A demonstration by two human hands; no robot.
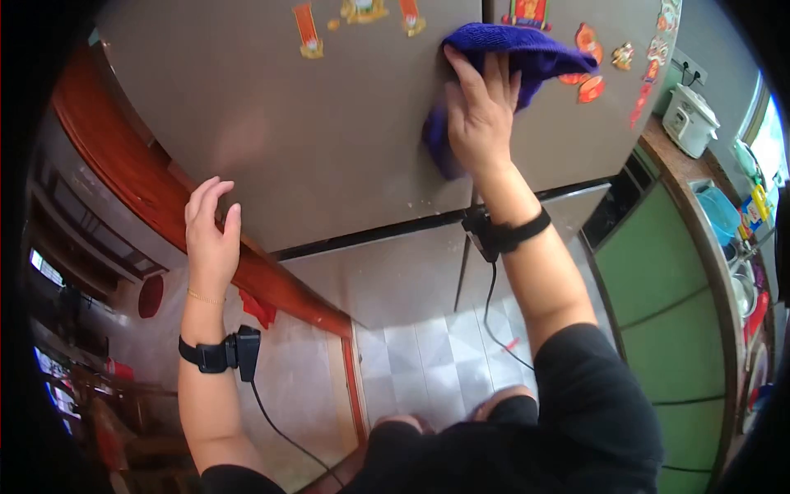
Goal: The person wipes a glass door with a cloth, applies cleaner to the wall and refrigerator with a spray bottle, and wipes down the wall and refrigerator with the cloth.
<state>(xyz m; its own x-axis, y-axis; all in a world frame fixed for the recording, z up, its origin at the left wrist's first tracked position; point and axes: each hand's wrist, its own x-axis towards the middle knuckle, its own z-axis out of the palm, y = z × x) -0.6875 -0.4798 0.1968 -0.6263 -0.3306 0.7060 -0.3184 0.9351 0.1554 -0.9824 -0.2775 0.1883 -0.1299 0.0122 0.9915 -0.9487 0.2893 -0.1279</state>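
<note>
Rough cloth towel (536,62), glossy fridge (346,140)

The right hand (481,123) presses a purple cloth (535,45) against the fridge (329,140); the left hand (212,226) is raised at left. A white cooker (690,122) stands far right on the counter (661,144).

The right arm (543,276) is slanting forward and inward from the shoulder, and the right hand (484,123) is lying flat with its back facing the head, fingers slightly parted and thumb set off to the left. The left arm (207,412) is pointing forward, while the left hand (211,239) is showing a loose pose, its fingers gently curving, its thumb standing apart.
</note>
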